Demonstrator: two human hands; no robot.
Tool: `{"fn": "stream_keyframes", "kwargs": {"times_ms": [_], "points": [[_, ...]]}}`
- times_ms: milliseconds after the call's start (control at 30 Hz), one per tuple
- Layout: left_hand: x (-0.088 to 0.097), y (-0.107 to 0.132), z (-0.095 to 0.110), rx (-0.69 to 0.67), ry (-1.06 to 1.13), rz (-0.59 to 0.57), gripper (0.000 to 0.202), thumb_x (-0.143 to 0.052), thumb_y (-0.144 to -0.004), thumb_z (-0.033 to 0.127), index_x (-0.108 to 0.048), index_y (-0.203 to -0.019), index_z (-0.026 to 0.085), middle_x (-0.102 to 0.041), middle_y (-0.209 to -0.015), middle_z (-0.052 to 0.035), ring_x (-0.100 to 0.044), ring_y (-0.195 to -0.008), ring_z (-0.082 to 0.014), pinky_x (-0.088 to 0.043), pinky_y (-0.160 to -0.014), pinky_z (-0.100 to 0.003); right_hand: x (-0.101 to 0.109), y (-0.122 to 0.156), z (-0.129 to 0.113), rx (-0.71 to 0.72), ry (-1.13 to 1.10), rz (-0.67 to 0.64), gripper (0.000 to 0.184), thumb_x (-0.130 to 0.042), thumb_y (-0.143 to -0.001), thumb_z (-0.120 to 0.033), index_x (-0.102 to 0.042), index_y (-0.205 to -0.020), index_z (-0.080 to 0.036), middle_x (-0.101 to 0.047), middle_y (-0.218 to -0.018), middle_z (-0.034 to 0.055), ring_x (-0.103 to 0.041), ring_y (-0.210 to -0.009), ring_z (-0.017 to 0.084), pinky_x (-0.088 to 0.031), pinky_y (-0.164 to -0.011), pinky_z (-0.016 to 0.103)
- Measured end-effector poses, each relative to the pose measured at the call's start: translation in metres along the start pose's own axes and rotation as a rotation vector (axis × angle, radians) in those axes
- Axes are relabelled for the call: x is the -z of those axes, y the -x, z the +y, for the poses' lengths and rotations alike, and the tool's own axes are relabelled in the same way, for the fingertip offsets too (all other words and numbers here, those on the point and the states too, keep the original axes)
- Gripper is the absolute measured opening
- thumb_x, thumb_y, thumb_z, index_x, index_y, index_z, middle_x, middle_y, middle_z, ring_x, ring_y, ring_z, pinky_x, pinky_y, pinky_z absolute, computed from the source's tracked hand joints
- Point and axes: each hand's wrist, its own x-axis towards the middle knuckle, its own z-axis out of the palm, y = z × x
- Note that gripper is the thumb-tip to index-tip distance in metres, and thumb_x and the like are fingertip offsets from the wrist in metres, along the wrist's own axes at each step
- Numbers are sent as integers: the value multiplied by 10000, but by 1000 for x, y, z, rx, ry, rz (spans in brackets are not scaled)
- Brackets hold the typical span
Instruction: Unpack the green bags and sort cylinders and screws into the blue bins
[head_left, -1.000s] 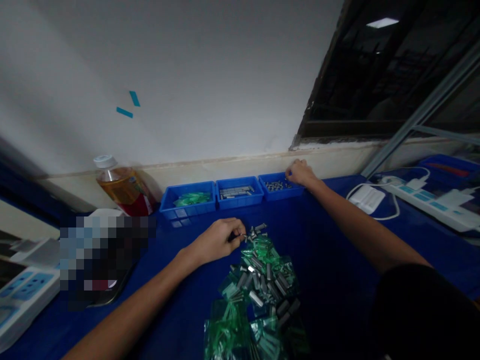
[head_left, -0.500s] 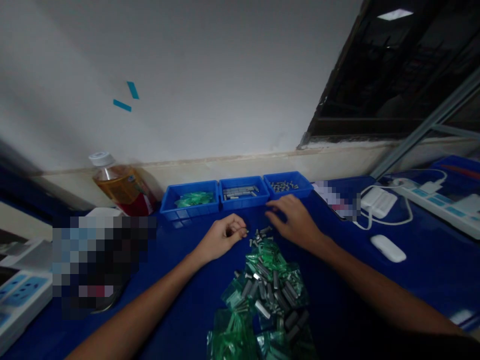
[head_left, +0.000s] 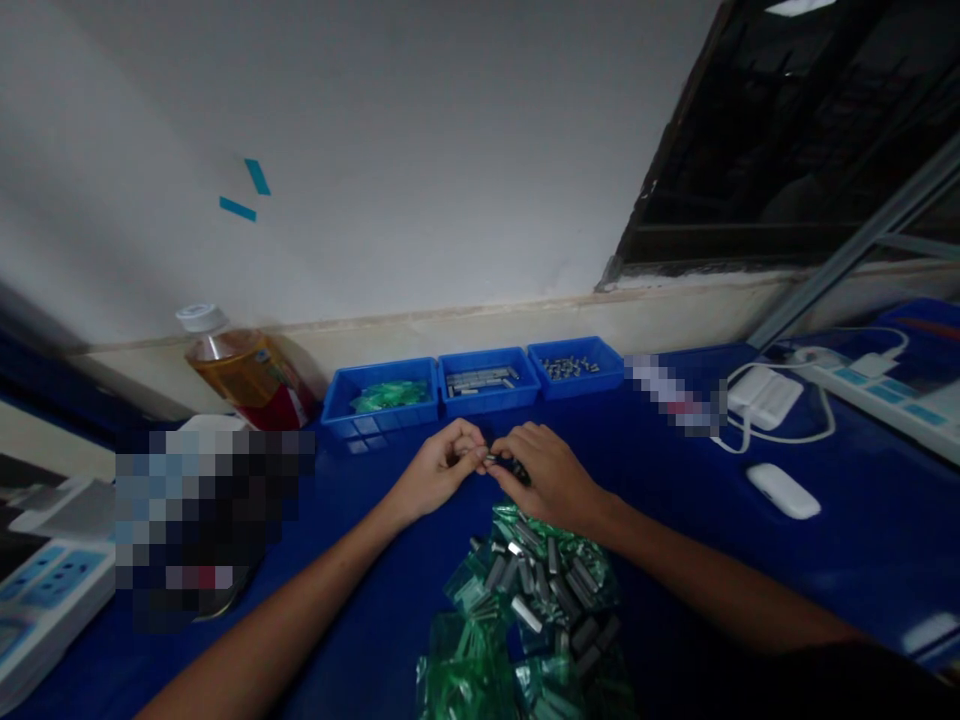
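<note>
My left hand [head_left: 448, 465] is closed in a pinch at the middle of the table. A small metal part [head_left: 490, 458] shows at its fingertips, too small to tell its kind. My right hand [head_left: 553, 475] meets the left there, its thumb and fingers closed at the same spot; what they grip is mostly hidden. Just below the right hand begins a pile of green plastic bags [head_left: 469, 670] holding metal pieces. Grey metal hex standoffs [head_left: 526, 614] lie loose on top of the bags. The right hand covers the spot where small screws lay.
Along the wall stand three blue bins: one with green bags [head_left: 391, 396], one with metal rods [head_left: 480, 380], one with small screws [head_left: 566, 368]. A drink bottle [head_left: 247, 370] leans at left. White cables, a power strip [head_left: 892, 395] and a white case [head_left: 784, 491] lie at right.
My right hand has come left and down from near the screw bin to my left hand, and its fingers have closed. The left hand has stayed nearly in place.
</note>
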Motion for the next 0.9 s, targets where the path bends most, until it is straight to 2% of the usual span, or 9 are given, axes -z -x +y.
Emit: {"fn": "stream_keyframes", "kwargs": {"times_ms": [167,267,333,400,467,533,733,800,900], "points": [[0,1,0,-11,-47,-18,302,-567,-846,428,-486,-916,146,-622,-731,-24,-591,-699,-134,-454,-699,-265,5,-4,4,23,106,-5,102,-489,-875,-196,-571,-817,-179,-605,-761,39,-505,-740,186,-344,-673,335],[-3,2,3,-9,-218,-15,283,-488,-892,407,-515,-995,146,-653,-785,-44,-584,-678,-131,-448,-661,-246,25,-16,36,-39,169,61,197,-451,-900,-253,-581,-771,-180,-616,-755,55,-521,-770,201,-368,-711,339],[-6,5,7,-12,-396,-34,263,-466,-902,379,-560,-998,154,-653,-772,-29,-557,-624,-118,-409,-593,-217,44,-25,71,-166,257,106,229,-447,-895,-277,-596,-754,-176,-625,-768,71,-528,-786,215,-387,-740,345],[-9,10,13,-29,-539,-86,234,-475,-893,342,-606,-974,165,-645,-764,-15,-535,-598,-110,-380,-561,-207,62,-34,109,-332,355,42,205,-476,-870,-275,-636,-816,-158,-644,-858,93,-543,-849,228,-399,-784,344],[-10,18,21,-44,-611,-159,210,-502,-873,307,-635,-965,174,-637,-801,-16,-531,-606,-109,-381,-561,-207,74,-41,142,-522,446,-161,208,-522,-835,-291,-677,-848,-153,-648,-928,111,-549,-898,239,-402,-818,343],[-8,27,28,-48,-646,-229,194,-542,-841,278,-648,-969,178,-629,-836,-24,-544,-644,-119,-399,-581,-214,78,-47,162,-614,469,-264,203,-569,-796,-304,-709,-822,-159,-656,-885,121,-563,-869,259,-419,-781,365],[-1,45,35,-28,-747,-317,117,-595,-794,209,-659,-889,184,-603,-797,-19,-562,-725,-146,-418,-664,-241,72,-55,177,-703,495,-386,189,-639,-738,-346,-742,-806,-202,-652,-932,140,-521,-978,332,-416,-783,462],[-3,45,31,-13,-758,-299,96,-576,-827,248,-648,-830,184,-599,-770,-11,-552,-685,-134,-400,-629,-225,71,-57,178,-710,488,-420,185,-641,-741,-357,-741,-834,-233,-656,-949,120,-504,-1015,327,-418,-791,452],[-5,44,26,4,-781,-206,211,-507,-889,332,-629,-806,180,-595,-719,0,-538,-623,-119,-373,-587,-215,70,-61,178,-725,493,-462,173,-667,-719,-365,-739,-830,-253,-657,-984,105,-482,-1052,340,-412,-796,452]]}}
